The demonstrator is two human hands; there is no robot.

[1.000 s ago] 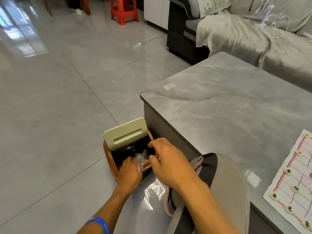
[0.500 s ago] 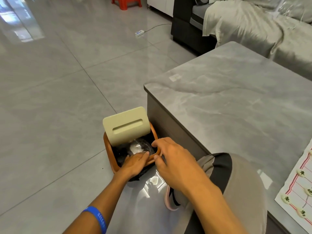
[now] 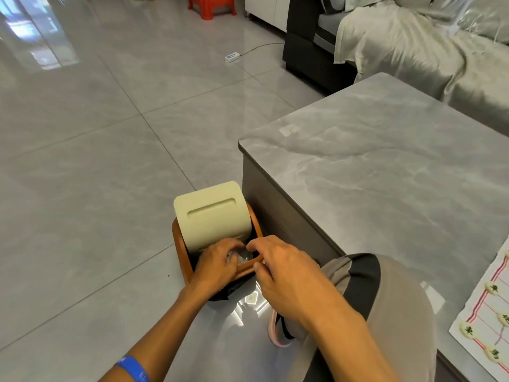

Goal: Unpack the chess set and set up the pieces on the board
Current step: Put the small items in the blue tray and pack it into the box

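The paper chess board [image 3: 479, 323] with red lines lies at the table's right edge, and several round cream pieces [image 3: 493, 288] sit on it. Down on the floor stands an orange bin [image 3: 180, 244] with a cream swing lid [image 3: 212, 213] and a black liner. My left hand [image 3: 217, 267] is over the bin's opening, its fingers curled on crumpled clear plastic wrap [image 3: 242, 255]. Beside it, my right hand [image 3: 286, 277] has its thumb on the bin's near rim and its index finger curled over the opening.
The grey marble table [image 3: 371, 175] stands just right of the bin. My knee [image 3: 399, 299] is raised beside the table edge. A covered sofa [image 3: 413, 45], a power strip [image 3: 232, 57] and a red stool [image 3: 210, 5] are farther off on the tiled floor.
My left hand has moved up from the bin's front to the opening with the clear wrap. The lid has swung down closer to my hands. My right hand stays at the rim.
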